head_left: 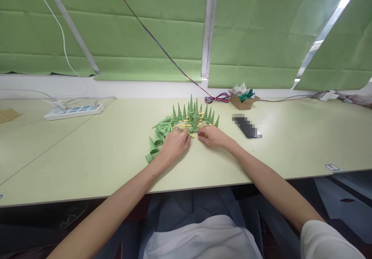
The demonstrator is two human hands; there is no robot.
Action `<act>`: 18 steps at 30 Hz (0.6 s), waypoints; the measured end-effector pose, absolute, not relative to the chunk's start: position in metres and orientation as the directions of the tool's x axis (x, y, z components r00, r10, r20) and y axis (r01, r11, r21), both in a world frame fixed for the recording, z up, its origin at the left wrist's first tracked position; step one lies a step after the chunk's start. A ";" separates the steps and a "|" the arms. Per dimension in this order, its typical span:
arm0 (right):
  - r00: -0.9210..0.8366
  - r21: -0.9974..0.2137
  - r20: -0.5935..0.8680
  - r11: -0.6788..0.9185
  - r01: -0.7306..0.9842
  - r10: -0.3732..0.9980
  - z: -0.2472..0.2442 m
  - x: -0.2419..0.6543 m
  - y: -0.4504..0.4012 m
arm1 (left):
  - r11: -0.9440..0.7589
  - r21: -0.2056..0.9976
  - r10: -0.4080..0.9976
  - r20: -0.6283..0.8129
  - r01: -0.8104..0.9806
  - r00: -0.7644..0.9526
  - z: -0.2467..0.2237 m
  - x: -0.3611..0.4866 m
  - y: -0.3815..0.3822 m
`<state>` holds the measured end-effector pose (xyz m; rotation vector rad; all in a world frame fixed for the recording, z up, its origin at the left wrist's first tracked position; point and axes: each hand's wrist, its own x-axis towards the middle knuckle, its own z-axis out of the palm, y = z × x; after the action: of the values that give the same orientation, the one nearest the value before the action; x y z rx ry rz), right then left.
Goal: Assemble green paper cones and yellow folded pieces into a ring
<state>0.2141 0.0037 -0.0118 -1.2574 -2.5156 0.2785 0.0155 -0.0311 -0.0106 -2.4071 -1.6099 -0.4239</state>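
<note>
Several green cones stand upright in a cluster on the pale table, among them a tall cone [191, 106]. Other green cones lie on their sides to the left, and one leaning cone [152, 146] is beside my left forearm. Small yellow pieces [200, 122] are scattered between the standing cones. My left hand [176, 141] is closed around a green cone at the front of the cluster, its fingertips partly hidden. My right hand [211, 136] is curled just right of it, fingers pressed together; what they hold, if anything, is too small to name.
A dark phone [247, 126] lies to the right. Behind it is a small cardboard box [243, 103] with crumpled plastic and green material, beside coiled red and blue wires [219, 98]. A white power strip [76, 112] is at the back left. The table's front edge [200, 188] runs below my forearms.
</note>
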 end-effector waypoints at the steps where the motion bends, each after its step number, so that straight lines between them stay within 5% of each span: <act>1: -0.559 -0.305 0.191 0.590 0.748 0.807 -0.012 0.214 0.003 | -0.374 -0.017 0.866 0.352 0.927 0.356 -0.010 0.016 -0.031; 12: -0.495 -0.300 0.204 0.535 0.790 0.844 -0.009 0.213 0.002 | -0.377 -0.058 0.884 0.276 0.925 0.377 -0.008 0.021 -0.037; 18: -0.465 -0.284 0.233 0.517 0.808 0.854 -0.010 0.213 0.003 | -0.523 0.065 0.824 0.293 0.850 0.485 -0.011 0.019 -0.036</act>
<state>0.2133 0.0030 -0.0104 -1.3801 -2.4177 0.1892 0.0188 -0.0361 -0.0110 -2.6293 -1.4862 -0.4444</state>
